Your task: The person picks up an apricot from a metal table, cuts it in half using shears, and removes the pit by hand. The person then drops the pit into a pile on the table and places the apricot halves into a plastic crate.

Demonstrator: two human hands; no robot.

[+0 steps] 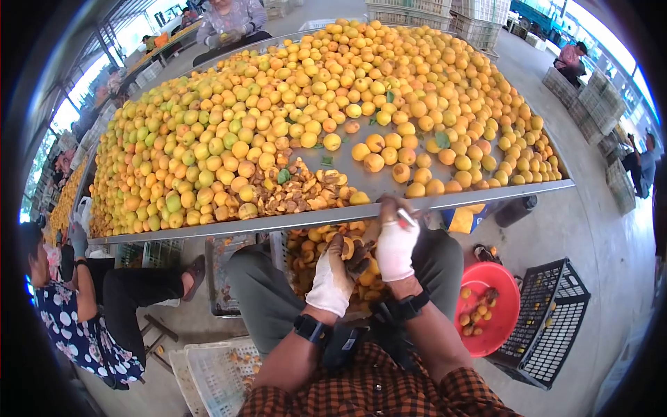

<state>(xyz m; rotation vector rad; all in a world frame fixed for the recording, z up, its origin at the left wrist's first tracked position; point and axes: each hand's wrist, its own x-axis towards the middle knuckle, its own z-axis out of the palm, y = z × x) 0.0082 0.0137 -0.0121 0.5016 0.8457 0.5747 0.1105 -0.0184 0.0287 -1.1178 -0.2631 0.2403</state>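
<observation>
My left hand [333,276], in a stained white glove, is closed around a cut apricot [348,247] above the crate between my knees. Close beside it, my gloved right hand [396,243] is closed on a small knife [405,218]; its blade is blurred and its handle mostly covered by my fingers. Apricot halves [304,258] fill the crate below both hands. In front rises a large heap of whole apricots [229,139] on a metal table [333,210]. Near the table's front edge lies a pile of opened apricot pieces and pits [299,191].
To my right stand a red basin [513,299] with some fruit and a black plastic crate [566,313]. A white crate [208,379] is at lower left. One person [83,326] sits at my left; another [233,21] sits across the table.
</observation>
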